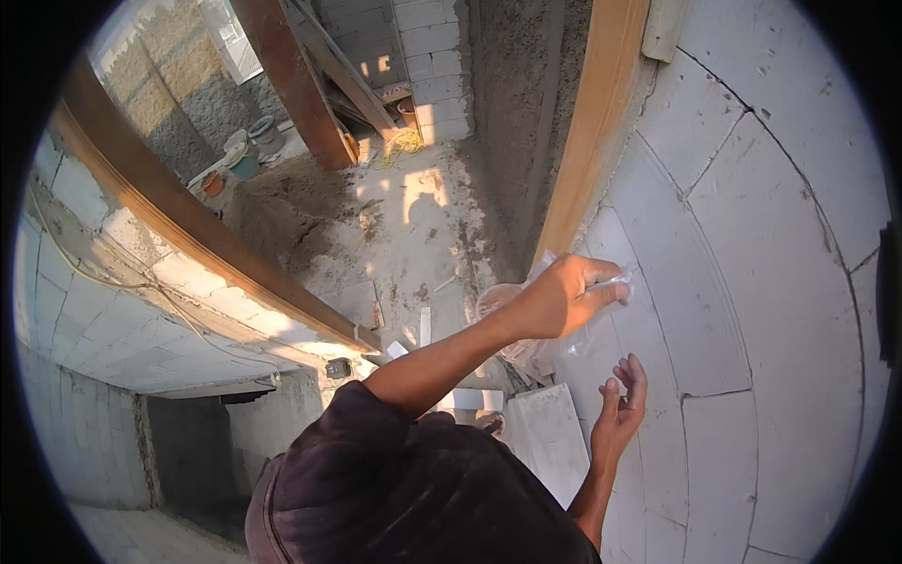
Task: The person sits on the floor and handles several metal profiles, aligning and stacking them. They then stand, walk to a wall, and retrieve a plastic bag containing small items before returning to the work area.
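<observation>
The left hand point(562, 301) pinches clear plastic point(573, 344) between thumb and finger, beside the block wall point(709, 310) near the wooden frame point(597, 122)'s edge; the right hand point(618, 409), empty, curls half-open; floor point(399, 268) stretches far left.

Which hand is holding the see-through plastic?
The left hand, higher in the picture: its thumb and fingers pinch the clear plastic. The right hand, lower down, is loosely curled with nothing visible in it.

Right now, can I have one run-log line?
left hand: pinching clear plastic | right hand: empty, half open | beside both: white block wall
</observation>
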